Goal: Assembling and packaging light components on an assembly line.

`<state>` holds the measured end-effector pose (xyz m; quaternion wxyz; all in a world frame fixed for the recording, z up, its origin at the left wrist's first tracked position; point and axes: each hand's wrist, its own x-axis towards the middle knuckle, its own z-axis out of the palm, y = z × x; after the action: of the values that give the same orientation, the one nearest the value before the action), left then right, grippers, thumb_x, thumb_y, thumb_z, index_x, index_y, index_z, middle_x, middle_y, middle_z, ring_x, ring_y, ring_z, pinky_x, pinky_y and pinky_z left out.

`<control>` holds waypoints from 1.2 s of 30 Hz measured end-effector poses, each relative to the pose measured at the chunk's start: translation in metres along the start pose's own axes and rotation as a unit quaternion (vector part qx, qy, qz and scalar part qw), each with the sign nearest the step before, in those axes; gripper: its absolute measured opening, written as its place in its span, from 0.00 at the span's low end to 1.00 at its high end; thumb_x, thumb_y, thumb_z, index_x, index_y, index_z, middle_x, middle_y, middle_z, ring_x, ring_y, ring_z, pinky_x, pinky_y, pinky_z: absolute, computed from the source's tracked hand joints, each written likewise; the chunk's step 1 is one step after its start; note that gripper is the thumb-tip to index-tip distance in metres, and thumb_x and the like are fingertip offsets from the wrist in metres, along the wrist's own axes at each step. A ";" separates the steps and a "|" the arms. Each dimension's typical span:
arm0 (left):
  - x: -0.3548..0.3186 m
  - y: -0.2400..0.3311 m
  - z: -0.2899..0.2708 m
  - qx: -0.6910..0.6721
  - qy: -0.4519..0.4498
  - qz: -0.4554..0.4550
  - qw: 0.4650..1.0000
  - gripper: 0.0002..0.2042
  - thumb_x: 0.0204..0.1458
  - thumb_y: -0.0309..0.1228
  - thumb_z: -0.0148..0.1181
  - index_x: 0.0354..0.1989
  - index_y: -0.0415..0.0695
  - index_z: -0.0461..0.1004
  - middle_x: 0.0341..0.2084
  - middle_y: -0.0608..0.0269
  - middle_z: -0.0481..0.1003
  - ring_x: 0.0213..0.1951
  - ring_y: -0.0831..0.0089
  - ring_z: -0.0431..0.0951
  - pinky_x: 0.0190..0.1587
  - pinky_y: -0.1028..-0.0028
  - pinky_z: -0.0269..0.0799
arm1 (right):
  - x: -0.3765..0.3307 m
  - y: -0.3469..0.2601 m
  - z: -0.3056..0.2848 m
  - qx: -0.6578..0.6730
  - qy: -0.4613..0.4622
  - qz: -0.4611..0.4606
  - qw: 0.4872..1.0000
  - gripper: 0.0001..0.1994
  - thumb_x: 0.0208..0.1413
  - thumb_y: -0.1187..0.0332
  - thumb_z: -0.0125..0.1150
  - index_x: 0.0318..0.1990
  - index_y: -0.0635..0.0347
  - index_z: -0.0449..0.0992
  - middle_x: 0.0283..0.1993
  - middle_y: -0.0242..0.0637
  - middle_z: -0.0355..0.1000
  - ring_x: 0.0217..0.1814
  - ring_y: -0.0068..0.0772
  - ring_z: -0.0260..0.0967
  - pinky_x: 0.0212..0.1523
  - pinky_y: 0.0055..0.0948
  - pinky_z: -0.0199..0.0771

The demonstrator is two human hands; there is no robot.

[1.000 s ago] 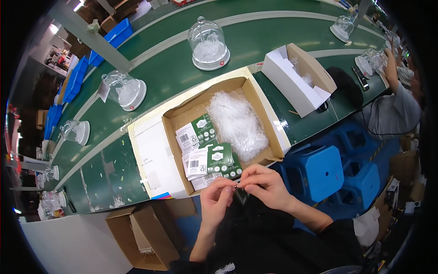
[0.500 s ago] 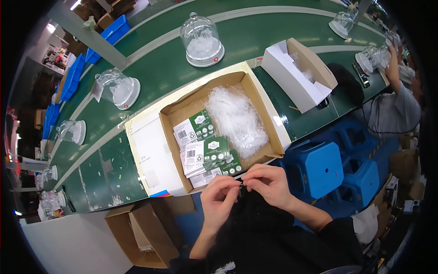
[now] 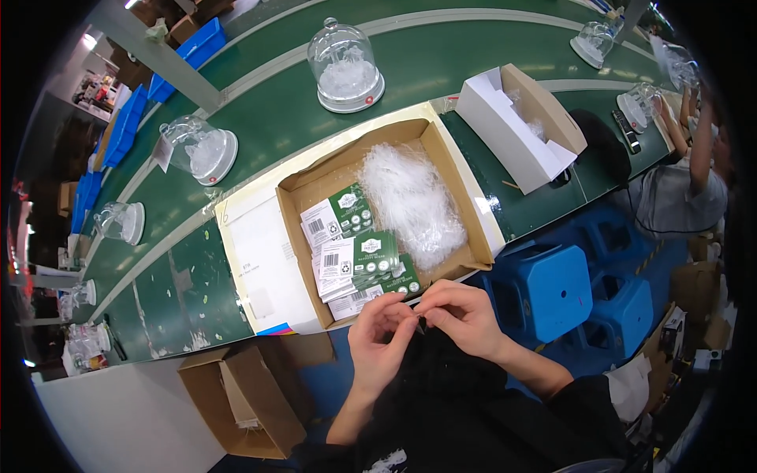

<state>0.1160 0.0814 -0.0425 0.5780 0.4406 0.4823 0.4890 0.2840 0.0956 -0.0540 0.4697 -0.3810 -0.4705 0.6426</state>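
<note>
Left hand (image 3: 380, 337), right hand (image 3: 467, 322): fingertips pinching tiny indistinct piece (image 3: 419, 314) — apparently unfinished; cards (image 3: 372, 254) loose in carton tray (image 3: 444, 168), one dome (image 3: 203, 150) tagged.

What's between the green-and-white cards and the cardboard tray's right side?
In the head view, a clump of whitish strands lies between the cards and the tray's right wall.

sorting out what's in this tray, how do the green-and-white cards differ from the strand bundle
The cards are flat and straight-edged; the strand bundle is a puffy, tangled heap. The cards are printed green and white; the bundle is whitish throughout. The cards lie toward the left; the bundle lies toward the right. Both are in the cardboard tray.
</note>
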 end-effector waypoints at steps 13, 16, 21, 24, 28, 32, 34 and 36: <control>0.001 -0.026 -0.008 0.041 -0.006 -0.003 0.999 0.13 0.53 0.19 0.61 0.48 0.36 0.73 0.34 0.64 0.78 0.35 0.81 0.78 0.36 0.83 0.73 | 0.005 0.010 -0.007 -0.056 -0.007 0.026 0.998 0.04 0.55 0.77 0.62 0.37 0.67 0.76 0.36 0.34 0.73 0.34 0.20 0.73 0.36 0.18 0.74; 0.000 -0.028 -0.009 0.044 -0.022 -0.001 0.999 0.12 0.53 0.19 0.61 0.47 0.36 0.74 0.34 0.63 0.78 0.36 0.81 0.78 0.37 0.83 0.73 | 0.005 0.007 -0.007 -0.102 -0.024 0.008 0.994 0.04 0.54 0.77 0.62 0.36 0.67 0.76 0.36 0.35 0.73 0.35 0.20 0.73 0.36 0.19 0.74; -0.003 -0.028 -0.024 0.018 -0.057 -0.014 0.998 0.12 0.52 0.19 0.62 0.45 0.36 0.72 0.37 0.60 0.78 0.39 0.77 0.79 0.43 0.79 0.76 | 0.010 0.000 -0.001 -0.173 -0.083 -0.037 0.981 0.04 0.53 0.76 0.63 0.35 0.66 0.77 0.37 0.35 0.74 0.35 0.22 0.72 0.35 0.20 0.73; -0.001 -0.026 -0.035 0.005 -0.073 -0.016 0.997 0.12 0.52 0.19 0.62 0.44 0.36 0.71 0.37 0.60 0.78 0.39 0.77 0.79 0.43 0.79 0.76 | 0.016 -0.010 0.004 -0.225 -0.113 -0.048 0.967 0.05 0.53 0.75 0.63 0.36 0.64 0.77 0.35 0.35 0.74 0.35 0.23 0.73 0.36 0.21 0.72; 0.001 -0.031 -0.049 -0.003 -0.099 -0.028 0.995 0.13 0.52 0.19 0.62 0.46 0.37 0.70 0.36 0.61 0.78 0.39 0.78 0.79 0.43 0.79 0.75 | 0.026 -0.011 0.007 -0.265 -0.171 -0.080 0.946 0.05 0.53 0.74 0.63 0.37 0.64 0.77 0.35 0.36 0.75 0.37 0.29 0.74 0.38 0.24 0.73; 0.001 -0.035 -0.055 -0.091 -0.083 -0.019 0.992 0.16 0.51 0.20 0.65 0.47 0.40 0.70 0.32 0.61 0.79 0.35 0.75 0.80 0.39 0.75 0.76 | 0.038 -0.006 0.012 -0.280 -0.226 -0.117 0.926 0.06 0.54 0.73 0.63 0.38 0.63 0.77 0.37 0.38 0.75 0.39 0.35 0.74 0.41 0.29 0.74; 0.001 -0.033 -0.061 -0.089 -0.090 -0.024 0.992 0.16 0.51 0.20 0.65 0.48 0.41 0.70 0.32 0.61 0.79 0.34 0.75 0.80 0.39 0.75 0.76 | 0.040 -0.005 0.015 -0.278 -0.238 -0.116 0.923 0.06 0.54 0.74 0.64 0.39 0.63 0.77 0.38 0.38 0.76 0.40 0.35 0.74 0.41 0.29 0.74; 0.000 -0.030 -0.067 -0.087 -0.096 -0.035 0.991 0.16 0.51 0.20 0.65 0.48 0.41 0.70 0.32 0.61 0.79 0.34 0.75 0.80 0.39 0.75 0.76 | 0.041 -0.002 0.018 -0.267 -0.246 -0.099 0.927 0.06 0.54 0.74 0.64 0.39 0.63 0.77 0.39 0.38 0.76 0.41 0.34 0.75 0.42 0.29 0.74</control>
<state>0.0542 0.0803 -0.0816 0.6747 0.4164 0.3955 0.4636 0.2569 0.1304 -0.0496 0.2819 -0.2738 -0.7604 0.5171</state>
